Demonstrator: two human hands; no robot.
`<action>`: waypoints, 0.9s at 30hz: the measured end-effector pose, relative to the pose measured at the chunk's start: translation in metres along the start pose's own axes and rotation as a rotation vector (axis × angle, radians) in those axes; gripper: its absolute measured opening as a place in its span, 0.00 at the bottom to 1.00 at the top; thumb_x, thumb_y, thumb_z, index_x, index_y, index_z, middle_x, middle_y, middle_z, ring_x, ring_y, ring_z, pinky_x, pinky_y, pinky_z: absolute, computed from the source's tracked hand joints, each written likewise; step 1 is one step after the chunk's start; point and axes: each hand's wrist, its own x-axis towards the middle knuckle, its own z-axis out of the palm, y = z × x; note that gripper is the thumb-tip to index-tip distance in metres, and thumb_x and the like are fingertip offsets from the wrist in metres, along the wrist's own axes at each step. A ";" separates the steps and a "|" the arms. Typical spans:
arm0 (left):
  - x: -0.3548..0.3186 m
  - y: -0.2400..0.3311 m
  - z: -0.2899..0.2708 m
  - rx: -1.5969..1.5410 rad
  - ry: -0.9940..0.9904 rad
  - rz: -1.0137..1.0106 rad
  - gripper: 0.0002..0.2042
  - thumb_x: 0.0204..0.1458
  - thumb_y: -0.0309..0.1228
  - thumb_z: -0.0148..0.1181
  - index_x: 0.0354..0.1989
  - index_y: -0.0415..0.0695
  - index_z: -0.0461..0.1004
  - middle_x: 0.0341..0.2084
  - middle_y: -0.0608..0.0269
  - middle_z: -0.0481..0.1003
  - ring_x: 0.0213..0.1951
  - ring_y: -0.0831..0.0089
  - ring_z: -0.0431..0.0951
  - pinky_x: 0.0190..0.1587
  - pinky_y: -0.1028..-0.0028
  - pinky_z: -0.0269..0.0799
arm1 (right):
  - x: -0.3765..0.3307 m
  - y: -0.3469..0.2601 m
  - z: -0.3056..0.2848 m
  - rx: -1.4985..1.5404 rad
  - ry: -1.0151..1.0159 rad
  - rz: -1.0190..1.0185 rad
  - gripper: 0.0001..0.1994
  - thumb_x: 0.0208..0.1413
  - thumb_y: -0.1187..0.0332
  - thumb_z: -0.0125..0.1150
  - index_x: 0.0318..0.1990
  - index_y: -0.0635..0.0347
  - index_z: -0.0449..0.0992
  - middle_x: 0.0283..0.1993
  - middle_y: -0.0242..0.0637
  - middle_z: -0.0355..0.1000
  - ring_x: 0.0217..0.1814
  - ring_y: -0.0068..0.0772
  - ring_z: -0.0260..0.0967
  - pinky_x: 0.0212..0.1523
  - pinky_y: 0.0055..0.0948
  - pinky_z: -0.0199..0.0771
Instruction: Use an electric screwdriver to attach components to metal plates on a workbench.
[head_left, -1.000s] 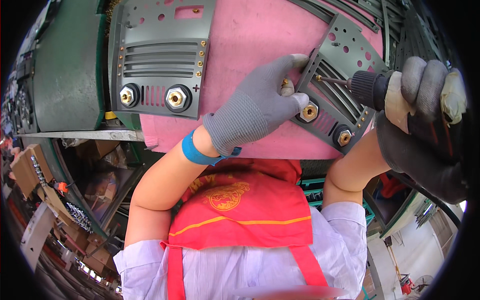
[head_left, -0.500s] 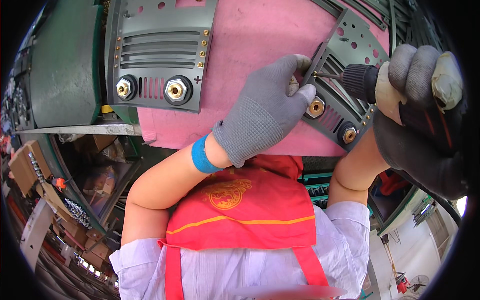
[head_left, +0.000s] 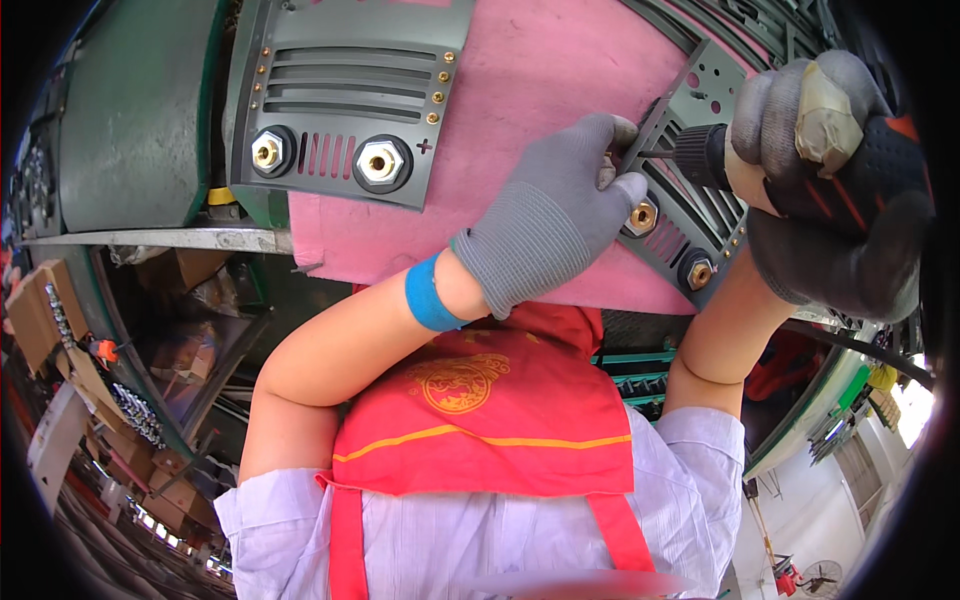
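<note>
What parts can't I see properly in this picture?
All in the head view:
Top of the left grey panel: cut off by the upper edge.
Part of the right grey panel: behind the right hand and drill.
Inside the left hand: its own fingers hide anything there.
Tip of the bit: too small to tell what it touches.

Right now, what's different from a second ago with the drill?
The right hand and drill moved left, closer to the left hand; the view shifted a little too. Nothing was visibly grabbed or let go. The left hand stays at the right panel; the left panel still lies on the pink mat.
</note>
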 end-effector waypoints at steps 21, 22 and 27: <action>0.005 -0.003 -0.029 -0.929 -0.279 -0.249 0.18 0.66 0.43 0.44 0.46 0.38 0.70 0.31 0.64 0.75 0.27 0.81 0.72 0.29 0.80 0.68 | 0.016 -0.009 0.045 -0.327 0.065 -0.059 0.10 0.52 0.64 0.58 0.28 0.57 0.64 0.27 0.31 0.53 0.28 0.24 0.51 0.28 0.28 0.50; 0.006 -0.004 -0.029 -0.932 -0.306 -0.221 0.19 0.66 0.45 0.43 0.43 0.40 0.72 0.28 0.66 0.74 0.24 0.82 0.70 0.25 0.81 0.65 | 0.018 -0.008 0.046 -0.353 0.077 -0.061 0.10 0.52 0.64 0.58 0.28 0.57 0.64 0.27 0.31 0.53 0.28 0.24 0.51 0.28 0.28 0.50; 0.007 0.005 -0.026 -0.851 -0.254 -0.268 0.22 0.65 0.48 0.42 0.37 0.41 0.73 0.23 0.67 0.72 0.20 0.83 0.65 0.21 0.81 0.60 | 0.024 -0.001 0.050 -0.478 0.134 -0.060 0.10 0.52 0.66 0.59 0.28 0.57 0.63 0.27 0.30 0.53 0.28 0.24 0.51 0.29 0.28 0.50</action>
